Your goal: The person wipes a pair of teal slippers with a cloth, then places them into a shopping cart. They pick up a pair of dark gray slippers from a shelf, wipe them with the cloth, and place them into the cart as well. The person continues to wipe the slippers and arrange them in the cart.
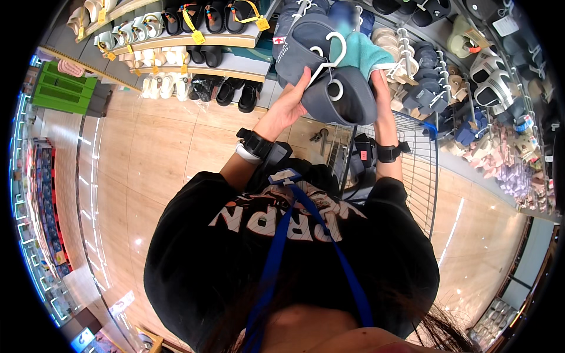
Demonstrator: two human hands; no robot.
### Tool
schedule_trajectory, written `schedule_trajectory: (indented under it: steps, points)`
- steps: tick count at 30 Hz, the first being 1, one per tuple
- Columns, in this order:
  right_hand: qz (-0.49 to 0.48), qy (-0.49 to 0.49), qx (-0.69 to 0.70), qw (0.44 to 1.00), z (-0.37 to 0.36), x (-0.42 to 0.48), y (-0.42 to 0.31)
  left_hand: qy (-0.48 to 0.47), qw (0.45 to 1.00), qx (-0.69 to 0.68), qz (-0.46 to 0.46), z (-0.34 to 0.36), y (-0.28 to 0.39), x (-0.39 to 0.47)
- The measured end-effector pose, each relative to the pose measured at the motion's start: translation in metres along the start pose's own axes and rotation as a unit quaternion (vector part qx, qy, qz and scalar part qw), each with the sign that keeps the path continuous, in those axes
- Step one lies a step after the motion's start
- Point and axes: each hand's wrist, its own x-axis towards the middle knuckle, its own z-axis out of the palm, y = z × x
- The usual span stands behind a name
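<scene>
A pair of dark grey slippers (315, 95) hangs on a white plastic hanger (326, 65) in front of me, its hook pointing up. My left hand (291, 99) holds the pair at its left side, the thumb by the hanger's lower arm. My right hand (382, 95) is at the right side of the slippers, beside a teal cloth (364, 53) that lies over their upper right; its fingers are mostly hidden behind slipper and cloth. Whether this hand grips the cloth, the slipper or both is hard to tell.
A wire shopping cart (417, 176) with a blue corner stands close on the right. Shelves of sandals (185, 39) run along the upper left. Slippers on white hooks (426, 90) fill the rack at the upper right. A green crate (64, 90) is at the far left.
</scene>
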Motion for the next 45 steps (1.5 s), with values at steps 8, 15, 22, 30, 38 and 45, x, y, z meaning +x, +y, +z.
schedule_trajectory:
  steps: [8, 15, 22, 30, 38, 45]
  points:
    - [0.061, 0.006, 0.005, 0.998, -0.012, -0.002, 0.035, -0.010, 0.999, -0.047, 0.024, -0.010, -0.003, 0.003]
    - [0.068, 0.000, 0.027, 0.997, 0.000, -0.010, 0.046, -0.185, 0.961, -0.205, -0.029, -0.026, -0.016, 0.004]
    - [0.037, 0.014, 0.029, 0.999, -0.017, -0.009, 0.082, -0.449, 0.811, -0.364, -0.092, -0.033, -0.026, 0.018]
    - [0.093, 0.001, -0.007, 0.996, -0.037, -0.020, 0.106, -0.214, 0.941, -0.260, -0.036, -0.019, -0.022, 0.001]
    - [0.133, 0.018, 0.002, 0.991, -0.038, -0.036, 0.132, 0.020, 0.965, -0.263, 0.007, 0.012, -0.007, -0.018]
    - [0.190, -0.027, -0.107, 0.976, -0.069, -0.045, 0.166, -0.033, 0.954, -0.297, 0.023, -0.019, -0.019, 0.006]
